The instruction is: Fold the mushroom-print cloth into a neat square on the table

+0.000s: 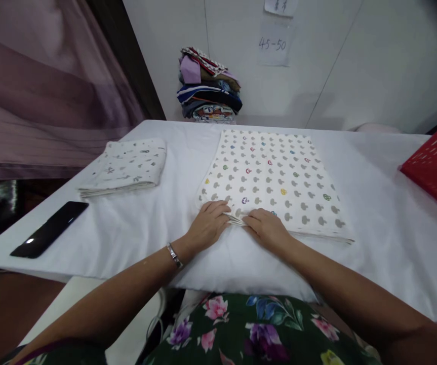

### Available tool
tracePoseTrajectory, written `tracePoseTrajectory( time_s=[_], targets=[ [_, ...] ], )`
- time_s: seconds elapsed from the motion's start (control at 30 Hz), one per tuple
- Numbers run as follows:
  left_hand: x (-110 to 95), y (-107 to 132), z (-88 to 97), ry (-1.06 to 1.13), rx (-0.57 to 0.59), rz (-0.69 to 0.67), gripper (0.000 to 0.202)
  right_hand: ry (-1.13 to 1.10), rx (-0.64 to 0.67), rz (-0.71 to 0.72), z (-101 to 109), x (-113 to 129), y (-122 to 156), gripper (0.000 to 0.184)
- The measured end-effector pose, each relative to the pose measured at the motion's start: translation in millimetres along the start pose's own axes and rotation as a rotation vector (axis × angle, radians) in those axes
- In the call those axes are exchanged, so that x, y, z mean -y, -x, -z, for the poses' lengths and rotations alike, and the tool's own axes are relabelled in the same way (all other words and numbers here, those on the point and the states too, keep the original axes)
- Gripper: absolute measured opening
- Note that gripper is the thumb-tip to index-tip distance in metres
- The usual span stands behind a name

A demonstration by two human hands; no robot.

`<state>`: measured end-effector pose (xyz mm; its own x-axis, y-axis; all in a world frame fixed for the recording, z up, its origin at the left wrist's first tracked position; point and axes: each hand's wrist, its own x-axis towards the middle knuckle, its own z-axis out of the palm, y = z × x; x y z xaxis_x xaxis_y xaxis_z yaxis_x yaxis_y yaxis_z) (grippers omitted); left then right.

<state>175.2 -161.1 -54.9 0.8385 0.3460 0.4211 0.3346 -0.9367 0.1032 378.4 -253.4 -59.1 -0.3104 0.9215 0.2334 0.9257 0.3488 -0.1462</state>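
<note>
A white cloth with a mushroom print (267,177) lies folded in layers on the white-covered table in front of me. My left hand (208,223) is closed on its near edge close to the left corner, fingers on top. Beside it, my right hand (267,228) pinches the same edge a little further right. Between the two hands the stacked layers of the edge show. Both thumbs are mostly hidden. The cloth's right near corner lies flat, apart from my hands.
A second folded white cloth with small prints (130,165) lies at the left, with a black phone (49,229) nearer me. A red item (436,162) sits at the right edge. Behind the table stands a pile of folded fabrics (209,91) against the wall. A purple curtain (51,91) hangs at left.
</note>
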Motion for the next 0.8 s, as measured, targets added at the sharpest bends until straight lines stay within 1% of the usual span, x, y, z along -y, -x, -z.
tracePoseTrajectory(
  time_s=[0.17, 0.33, 0.4, 0.47, 0.57, 0.63, 0.8],
  targets=[
    [-0.6, -0.9, 1.4, -0.058, -0.081, -0.051, 0.016, 0.014, 0.018, 0.013, 0.3, 4.8, -7.3, 0.024],
    [1.3, 1.1, -1.3, -0.143, -0.134, -0.153, 0.015, 0.041, 0.037, 0.018, -0.2, 4.5, -9.9, 0.024],
    [2.2, 2.3, -1.8, -0.17, -0.14, -0.189, 0.015, 0.055, 0.035, 0.022, -1.6, 4.0, -9.9, 0.024],
    [2.7, 3.1, -1.6, -0.184, -0.121, -0.205, 0.014, 0.056, 0.023, 0.032, -3.6, 3.6, -9.4, 0.025],
    [2.4, 3.2, -0.6, -0.173, -0.082, -0.196, 0.015, 0.053, 0.006, 0.042, -5.9, 3.5, -8.5, 0.026],
    [1.9, 2.6, 0.2, -0.144, -0.08, -0.173, 0.015, 0.06, 0.003, 0.042, -6.2, 3.9, -8.3, 0.026],
    [1.5, 0.8, 2.8, -0.003, -0.039, -0.047, 0.016, 0.076, 0.009, 0.041, -4.5, 4.5, -8.7, 0.024]
  ],
)
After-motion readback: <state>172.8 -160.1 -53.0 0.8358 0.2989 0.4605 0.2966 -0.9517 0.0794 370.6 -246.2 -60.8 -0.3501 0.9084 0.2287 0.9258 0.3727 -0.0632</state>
